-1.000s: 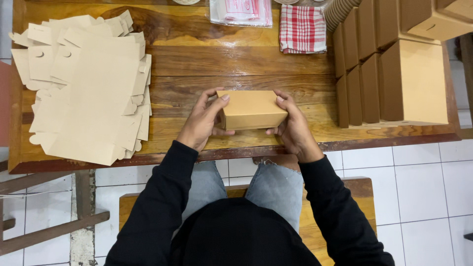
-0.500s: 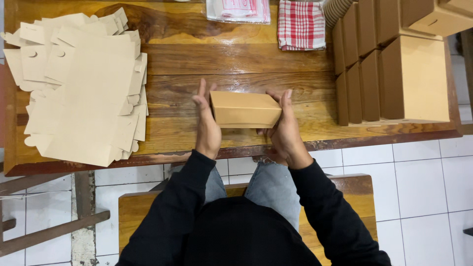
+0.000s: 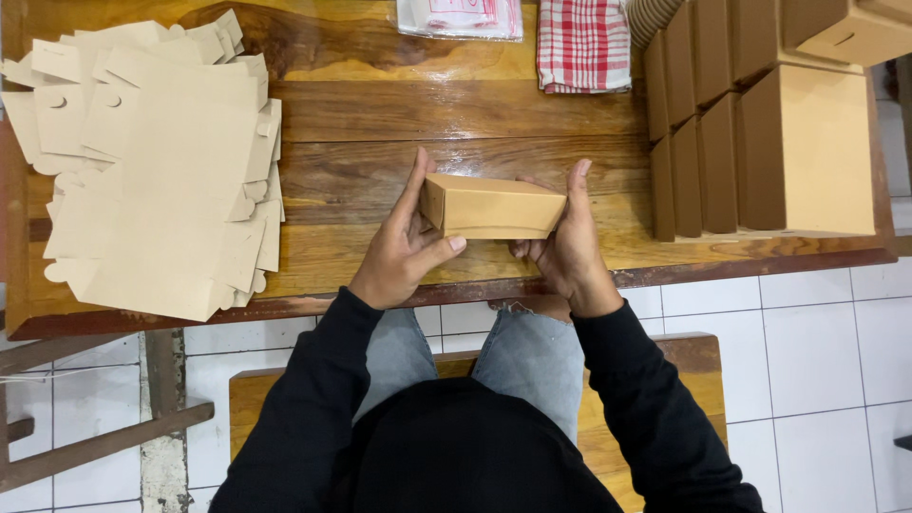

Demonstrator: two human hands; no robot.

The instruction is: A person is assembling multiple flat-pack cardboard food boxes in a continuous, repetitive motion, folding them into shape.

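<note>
I hold a small closed brown cardboard box (image 3: 494,206) between both hands, just above the front part of the wooden table (image 3: 446,123). My left hand (image 3: 404,242) presses flat against its left end, thumb under the front edge. My right hand (image 3: 565,237) cups its right end, fingers upright along the side. The box is tilted, with its top and front face showing.
A stack of flat unfolded box blanks (image 3: 152,161) covers the table's left side. Several folded brown boxes (image 3: 769,133) stand in rows at the right. A red checked cloth (image 3: 582,43) and a clear plastic bag (image 3: 461,14) lie at the far edge. I sit on a wooden bench (image 3: 266,389) over white floor tiles.
The box has turned in my hands, from lying flat to tilted. My hands shifted from gripping its corners to pressing flat on its two ends.
</note>
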